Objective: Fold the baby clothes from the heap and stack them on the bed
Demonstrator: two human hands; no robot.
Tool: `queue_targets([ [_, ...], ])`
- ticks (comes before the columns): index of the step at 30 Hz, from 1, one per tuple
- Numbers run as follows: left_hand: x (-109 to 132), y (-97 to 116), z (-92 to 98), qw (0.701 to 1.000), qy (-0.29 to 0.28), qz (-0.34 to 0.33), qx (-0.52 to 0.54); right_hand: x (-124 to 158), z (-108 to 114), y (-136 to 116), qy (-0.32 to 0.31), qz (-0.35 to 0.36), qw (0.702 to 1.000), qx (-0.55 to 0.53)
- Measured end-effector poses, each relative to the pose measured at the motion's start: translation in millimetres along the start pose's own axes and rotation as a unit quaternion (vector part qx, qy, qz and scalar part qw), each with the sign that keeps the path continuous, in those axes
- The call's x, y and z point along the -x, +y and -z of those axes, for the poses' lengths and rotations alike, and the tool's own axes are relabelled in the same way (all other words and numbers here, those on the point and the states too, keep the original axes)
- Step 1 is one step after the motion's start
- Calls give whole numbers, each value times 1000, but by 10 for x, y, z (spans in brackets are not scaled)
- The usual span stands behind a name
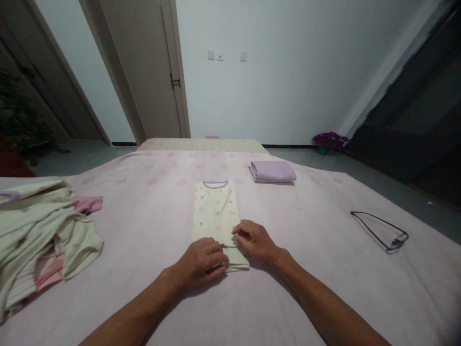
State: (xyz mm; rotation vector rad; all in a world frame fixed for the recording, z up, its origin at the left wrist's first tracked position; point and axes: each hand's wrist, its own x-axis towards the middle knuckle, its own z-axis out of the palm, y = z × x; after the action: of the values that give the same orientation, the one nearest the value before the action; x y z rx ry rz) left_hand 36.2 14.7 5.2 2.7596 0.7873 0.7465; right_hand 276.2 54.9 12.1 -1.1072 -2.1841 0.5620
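Observation:
A pale yellow child's shirt (214, 209) with small printed motifs and a lilac neckband lies face up in a narrow folded strip on the pink sheet. Its neckline points away from me. Near the lower end, my left hand (205, 259) rests over the left side, its fingers curled on the fabric. My right hand (254, 239) is at the right edge, thumb and forefinger closed on the cloth. Between the hands, a layer is turned up, and the hem shows below it. My left hand hides the lower left corner.
A heap of clothes (39, 235) lies at the left, yellow and pink. Beyond the shirt, to the right, sits a folded lilac garment (272, 171). A thin black looped frame (382, 230) lies at the right. Behind the bed are a door (144, 67) and potted purple flowers (329, 140).

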Motion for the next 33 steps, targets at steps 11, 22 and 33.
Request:
queue_targets([
  [11, -115, 174, -188, 998, -9, 52, -27, 590, 288, -322, -104, -177, 976, 73],
  [22, -116, 170, -236, 998, -10, 66, -15, 641, 131, -355, -64, -151, 979, 122],
  [33, -318, 338, -419, 995, -7, 62, -82, 650, 132, -299, -82, -150, 979, 113],
])
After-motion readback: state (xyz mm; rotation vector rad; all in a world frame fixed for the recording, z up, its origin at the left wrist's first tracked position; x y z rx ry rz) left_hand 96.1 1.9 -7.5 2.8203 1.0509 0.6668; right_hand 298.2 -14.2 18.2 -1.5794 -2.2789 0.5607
